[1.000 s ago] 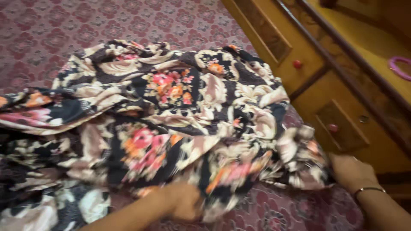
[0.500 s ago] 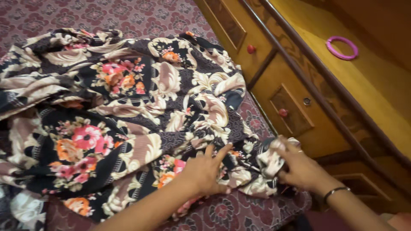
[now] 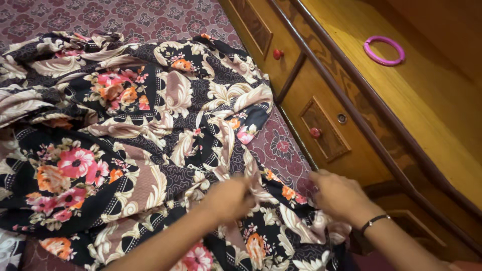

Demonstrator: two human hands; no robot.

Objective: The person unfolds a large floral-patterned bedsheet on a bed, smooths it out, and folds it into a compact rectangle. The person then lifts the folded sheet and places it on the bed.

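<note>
Currently I read both hands as motion-blurred, so grip detail is limited. My left hand [image 3: 228, 196] rests on the floral cloth [image 3: 150, 130] with the fingers curled into a fold; it appears to pinch the fabric, though I cannot confirm how tightly. My right hand [image 3: 337, 194] lies flat-to-curled at the cloth's near right edge, fingers spread on or gathering the hem; whether it has closed on the fabric I cannot tell.

Risks, as I judge them:
- The cloth is loose and heavily creased. An uneven pull from one hand would likely drag the far folds out of line.
- The right edge lies close to the wooden cabinet [image 3: 321, 100]. Fabric could snag on the red drawer knob [image 3: 315, 132] nearby.
- Loose cloth hangs over the near edge of the patterned bed cover [image 3: 281, 145] and could slide off.

Position: the cloth spreads away and leftward from both hands, which sit at its near right corner, well apart from the pink ring [image 3: 384, 50].
</note>
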